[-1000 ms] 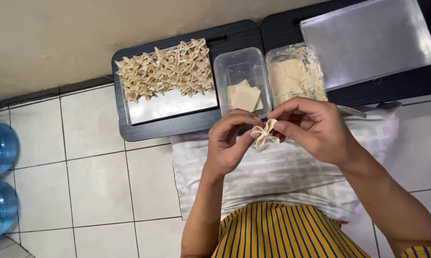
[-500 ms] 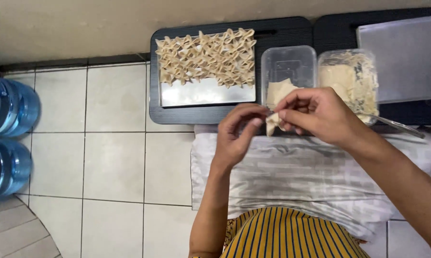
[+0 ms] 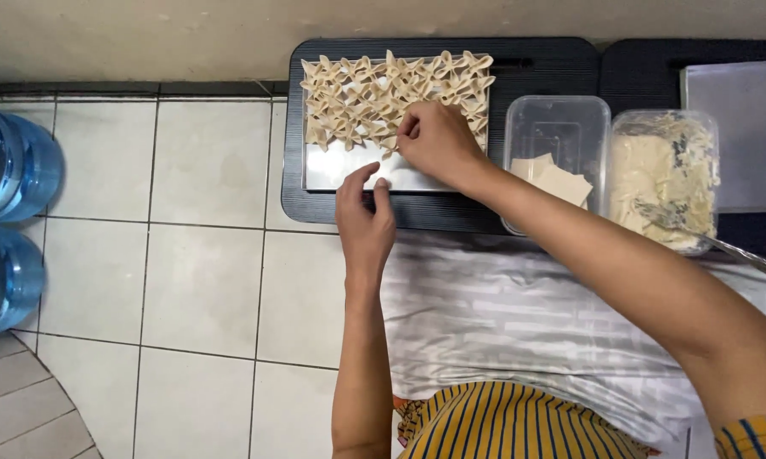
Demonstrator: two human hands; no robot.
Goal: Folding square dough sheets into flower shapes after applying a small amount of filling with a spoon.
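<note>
- The white tiled floor (image 3: 204, 280) fills the left and lower part of the view, with a pale wall along the top.
- A striped grey-white cloth (image 3: 519, 323) lies across the person's lap, above a yellow striped garment.
- Two blue water bottles (image 3: 9, 221) stand at the left edge, one behind the other.
- A black slatted board (image 3: 553, 68) sits on the floor by the wall — it carries a metal tray (image 3: 349, 170), bare along its near edge.
- The far part of that tray is packed with folded dumplings (image 3: 383, 89), pale and bow-shaped, lying close together in rows.
- Right of the tray stand two clear tubs: one holds a few square wrappers (image 3: 557, 178), the other a pale filling (image 3: 663, 183) with a metal spoon handle sticking out.
- The right hand (image 3: 438, 140) reaches over the tray, fingertips pinched at the near edge of the dumpling rows — whether a dumpling is between them I cannot tell.
- The left hand (image 3: 366, 217) rests at the board's near rim, fingers loosely curled and holding nothing, thumb and forefinger touching the tray's edge.
</note>
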